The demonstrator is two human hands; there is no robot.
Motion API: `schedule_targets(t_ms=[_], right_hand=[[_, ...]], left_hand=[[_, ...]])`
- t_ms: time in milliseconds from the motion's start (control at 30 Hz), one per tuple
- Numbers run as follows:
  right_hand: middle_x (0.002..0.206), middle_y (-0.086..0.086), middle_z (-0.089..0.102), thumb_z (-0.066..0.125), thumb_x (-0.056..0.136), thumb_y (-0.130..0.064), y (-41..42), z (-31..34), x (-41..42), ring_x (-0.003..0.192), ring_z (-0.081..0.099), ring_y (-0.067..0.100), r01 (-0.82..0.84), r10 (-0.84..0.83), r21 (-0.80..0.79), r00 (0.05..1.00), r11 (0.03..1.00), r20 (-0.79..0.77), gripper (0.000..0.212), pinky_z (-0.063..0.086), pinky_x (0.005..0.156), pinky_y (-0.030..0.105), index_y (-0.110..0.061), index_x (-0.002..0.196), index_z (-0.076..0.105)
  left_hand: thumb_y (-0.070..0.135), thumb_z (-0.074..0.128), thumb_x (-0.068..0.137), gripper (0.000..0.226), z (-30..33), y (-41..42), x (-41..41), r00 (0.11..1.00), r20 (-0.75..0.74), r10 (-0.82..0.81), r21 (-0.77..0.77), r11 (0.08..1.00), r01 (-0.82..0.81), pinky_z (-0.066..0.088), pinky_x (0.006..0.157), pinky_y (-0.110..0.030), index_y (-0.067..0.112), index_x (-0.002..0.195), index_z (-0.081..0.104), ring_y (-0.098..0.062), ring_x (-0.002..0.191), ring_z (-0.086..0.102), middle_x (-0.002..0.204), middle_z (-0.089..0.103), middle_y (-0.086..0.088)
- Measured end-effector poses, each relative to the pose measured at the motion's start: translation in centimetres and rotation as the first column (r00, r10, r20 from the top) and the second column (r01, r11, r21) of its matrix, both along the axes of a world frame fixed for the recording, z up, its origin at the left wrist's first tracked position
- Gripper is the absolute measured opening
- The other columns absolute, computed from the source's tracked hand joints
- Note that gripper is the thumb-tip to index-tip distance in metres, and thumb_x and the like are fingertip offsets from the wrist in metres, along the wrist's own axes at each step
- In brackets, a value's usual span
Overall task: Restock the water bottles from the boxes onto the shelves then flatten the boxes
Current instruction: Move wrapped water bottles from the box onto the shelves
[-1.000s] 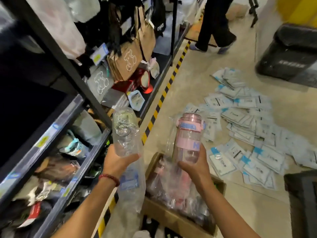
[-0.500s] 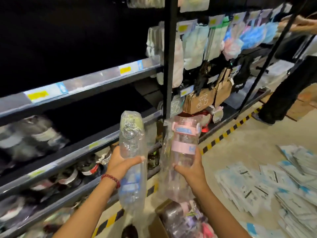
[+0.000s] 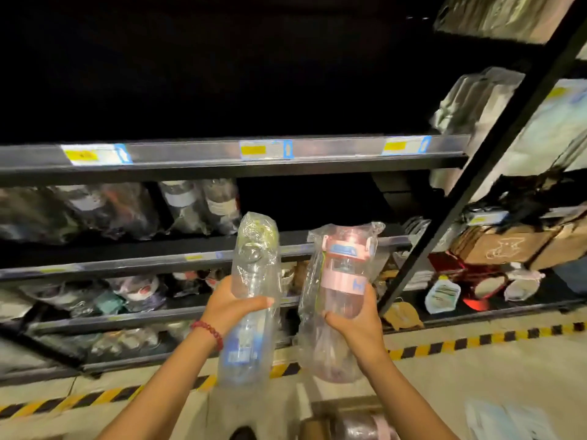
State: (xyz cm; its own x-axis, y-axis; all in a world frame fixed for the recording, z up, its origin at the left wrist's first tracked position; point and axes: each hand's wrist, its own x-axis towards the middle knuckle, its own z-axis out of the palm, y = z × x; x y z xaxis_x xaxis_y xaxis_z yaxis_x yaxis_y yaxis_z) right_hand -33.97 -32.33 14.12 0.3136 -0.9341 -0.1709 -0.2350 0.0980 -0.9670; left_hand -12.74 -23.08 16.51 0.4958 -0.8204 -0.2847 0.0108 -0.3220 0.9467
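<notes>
My left hand (image 3: 230, 309) grips a clear water bottle (image 3: 251, 281) wrapped in a plastic bag, held upright in front of the dark shelves. My right hand (image 3: 357, 322) grips a pink-lidded water bottle (image 3: 344, 274), also bagged and upright, just to the right of the clear one. The cardboard box (image 3: 344, 422) with more wrapped bottles shows at the bottom edge below my arms. Wrapped bottles (image 3: 200, 204) stand on the middle shelf (image 3: 127, 262) behind the two I hold.
An upper shelf rail (image 3: 222, 154) with yellow price tags runs across above the bottles. A black upright post (image 3: 470, 185) slants at the right, with brown paper bags (image 3: 508, 246) beyond it. Yellow-black floor tape (image 3: 444, 344) runs along the shelf base.
My view has swung left from the floor and the box to face the shelves. Both hands have lifted their bottles up in front of the middle shelf.
</notes>
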Motion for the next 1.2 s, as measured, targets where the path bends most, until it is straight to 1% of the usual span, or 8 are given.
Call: schedule_targets(t_ms=[200,467,633,767,900,1033,1100,1200], right_hand=[[0.106,-0.014,0.056,0.078,0.069,0.0,-1.5,-0.8,4.4,0.094,0.057,0.002,-0.052,0.052,-0.005,0.998,0.999,-0.034,0.085,0.047,0.069,0.019,-0.023,0.138,0.032],[0.111,-0.01,0.057,0.078,0.056,-0.023,-5.8,-1.5,8.3,0.102,0.059,0.015,0.005,-0.005,0.004,0.998,1.0,-0.065,0.094,0.053,0.086,0.043,-0.027,0.138,0.032],[0.105,-0.01,0.055,0.076,0.072,-0.002,-9.6,-1.9,10.5,0.092,0.056,0.002,0.056,-0.056,0.005,0.998,0.998,-0.005,0.076,0.049,0.071,0.023,-0.029,0.129,0.034],[0.102,-0.015,0.053,0.075,0.073,-0.003,-13.0,-1.4,12.2,0.091,0.056,0.001,0.088,-0.088,-0.006,0.996,0.996,0.019,0.074,0.05,0.081,0.029,-0.027,0.13,0.034],[0.104,-0.013,0.053,0.077,0.071,-0.005,-16.4,-1.1,13.1,0.093,0.056,0.003,0.079,-0.076,-0.055,0.996,0.995,0.044,0.076,0.05,0.084,0.033,-0.022,0.133,0.036],[0.1,-0.003,0.056,0.077,0.073,-0.015,-19.8,-1.2,13.7,0.092,0.059,0.014,0.063,-0.058,-0.095,0.997,0.994,0.053,0.054,0.051,0.079,0.029,-0.017,0.115,0.044],[0.093,-0.003,0.052,0.074,0.077,-0.014,-21.1,-1.1,14.0,0.082,0.056,0.01,0.064,-0.059,-0.089,0.997,0.994,0.057,0.042,0.049,0.068,0.02,-0.014,0.105,0.043],[0.089,-0.003,0.048,0.073,0.079,-0.014,-22.9,-2.0,14.1,0.079,0.053,0.007,0.092,-0.086,-0.066,0.993,0.994,0.08,0.04,0.048,0.07,0.025,-0.012,0.101,0.04]], left_hand=[[0.04,0.086,0.043,0.076,-2.1,-0.8,4.1,0.999,-0.022,0.038,0.001,0.999,-0.038,0.055,0.083,-0.036,0.02,0.111,0.061,-0.016,0.096,0.067,0.104,0.07,0.002],[0.026,0.085,0.05,0.06,-3.4,-6.5,7.8,0.998,-0.062,-0.032,-0.052,0.998,0.029,0.054,0.082,-0.034,0.019,0.106,0.064,-0.018,0.097,0.067,0.1,0.072,0.0],[0.03,0.081,0.055,0.057,-3.6,-11.2,9.4,0.993,-0.046,-0.106,-0.158,0.983,0.098,0.054,0.084,-0.036,0.012,0.106,0.066,-0.025,0.098,0.067,0.102,0.071,-0.011],[0.036,0.085,0.051,0.065,-3.6,-14.9,10.5,0.995,-0.041,-0.088,-0.184,0.98,0.079,0.052,0.09,-0.041,0.017,0.109,0.063,-0.024,0.103,0.065,0.108,0.069,-0.009],[0.047,0.085,0.046,0.073,-4.0,-17.8,11.1,0.999,0.02,-0.025,-0.16,0.987,0.028,0.052,0.089,-0.051,0.003,0.102,0.067,-0.028,0.097,0.066,0.102,0.069,-0.02],[0.053,0.08,0.034,0.064,-4.6,-20.8,11.1,0.991,-0.049,0.121,-0.091,0.988,-0.125,0.054,0.087,-0.036,0.013,0.084,0.071,-0.021,0.095,0.068,0.098,0.071,-0.011],[0.051,0.085,0.035,0.062,-4.8,-21.8,11.2,0.985,-0.088,0.15,-0.036,0.987,-0.154,0.052,0.089,-0.031,0.016,0.084,0.07,-0.016,0.099,0.066,0.101,0.07,-0.005],[0.045,0.088,0.031,0.072,-5.8,-23.0,11.2,0.974,-0.166,0.155,-0.024,0.987,-0.161,0.05,0.094,-0.032,0.011,0.093,0.071,-0.015,0.099,0.065,0.107,0.069,-0.008]])
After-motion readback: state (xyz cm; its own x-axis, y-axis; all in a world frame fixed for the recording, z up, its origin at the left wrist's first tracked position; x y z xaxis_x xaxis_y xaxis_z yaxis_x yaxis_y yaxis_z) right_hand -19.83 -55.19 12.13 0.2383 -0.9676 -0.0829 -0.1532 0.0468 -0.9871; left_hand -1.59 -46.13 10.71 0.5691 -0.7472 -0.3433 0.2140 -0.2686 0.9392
